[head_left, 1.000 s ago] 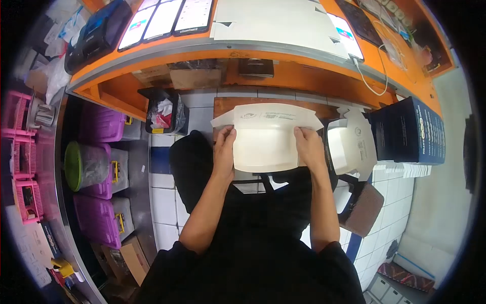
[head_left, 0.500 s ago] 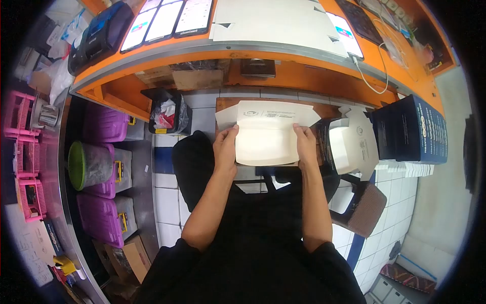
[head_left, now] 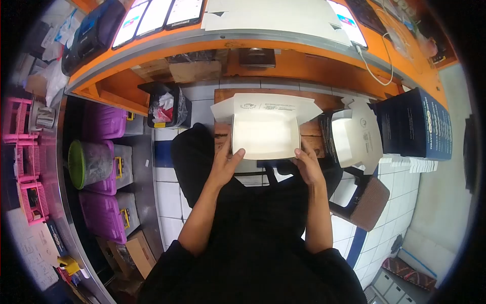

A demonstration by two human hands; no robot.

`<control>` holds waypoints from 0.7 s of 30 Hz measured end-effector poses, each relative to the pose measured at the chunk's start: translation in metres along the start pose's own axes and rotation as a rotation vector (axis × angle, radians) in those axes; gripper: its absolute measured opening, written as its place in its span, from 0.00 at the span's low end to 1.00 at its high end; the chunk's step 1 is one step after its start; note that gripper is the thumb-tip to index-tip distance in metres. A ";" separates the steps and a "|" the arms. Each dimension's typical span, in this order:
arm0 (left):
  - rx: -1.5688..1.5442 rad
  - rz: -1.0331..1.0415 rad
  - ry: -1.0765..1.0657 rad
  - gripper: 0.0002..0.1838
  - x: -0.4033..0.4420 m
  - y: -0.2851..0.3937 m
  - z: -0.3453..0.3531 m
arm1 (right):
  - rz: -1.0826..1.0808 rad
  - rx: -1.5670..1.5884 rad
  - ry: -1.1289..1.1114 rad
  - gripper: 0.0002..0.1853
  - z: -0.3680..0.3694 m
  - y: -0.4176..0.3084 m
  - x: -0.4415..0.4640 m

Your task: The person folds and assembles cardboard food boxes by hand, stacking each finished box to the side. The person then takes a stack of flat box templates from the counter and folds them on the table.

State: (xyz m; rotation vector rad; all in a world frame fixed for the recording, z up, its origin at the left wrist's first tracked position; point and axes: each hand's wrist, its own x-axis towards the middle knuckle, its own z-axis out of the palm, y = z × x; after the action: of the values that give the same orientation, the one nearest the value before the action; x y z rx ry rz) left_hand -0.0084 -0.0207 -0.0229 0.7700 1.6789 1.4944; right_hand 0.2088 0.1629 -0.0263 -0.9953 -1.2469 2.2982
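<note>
A white paper box (head_left: 266,134) with printing on its raised back flap lies open between my hands, its side flaps spread outward. My left hand (head_left: 226,163) grips the box's near left corner, thumb on the rim and fingers along the outer side. At the near right corner, my right hand (head_left: 308,163) holds it the same way. Beneath the box is a low wooden surface (head_left: 310,136). Just to the right stands another opened white box (head_left: 344,139) with similar printed flaps.
An orange desk (head_left: 152,50) with phones (head_left: 185,11) and white sheets (head_left: 268,17) spans the far side. A small bin (head_left: 169,109) stands at the left, near purple-lidded containers (head_left: 101,218). A dark blue box (head_left: 417,124) and brown stool (head_left: 370,202) are at the right.
Both hands have slid from the sides of the box to its near corners. The side flaps now spread further out, and the camera view has shifted slightly.
</note>
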 end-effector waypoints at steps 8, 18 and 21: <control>0.064 -0.019 -0.039 0.39 0.004 -0.011 -0.010 | 0.009 -0.024 -0.044 0.42 -0.004 -0.005 0.002; 0.129 0.077 0.088 0.35 0.007 -0.029 -0.015 | -0.209 -0.131 -0.060 0.46 0.002 0.004 0.004; -0.186 -0.317 0.095 0.38 0.008 0.006 -0.025 | -0.422 -0.785 -0.058 0.50 0.029 -0.030 -0.008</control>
State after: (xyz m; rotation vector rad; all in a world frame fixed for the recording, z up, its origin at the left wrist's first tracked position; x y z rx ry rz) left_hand -0.0337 -0.0265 -0.0171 0.3203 1.6154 1.4520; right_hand 0.1925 0.1575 0.0124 -0.7624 -2.2100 1.5257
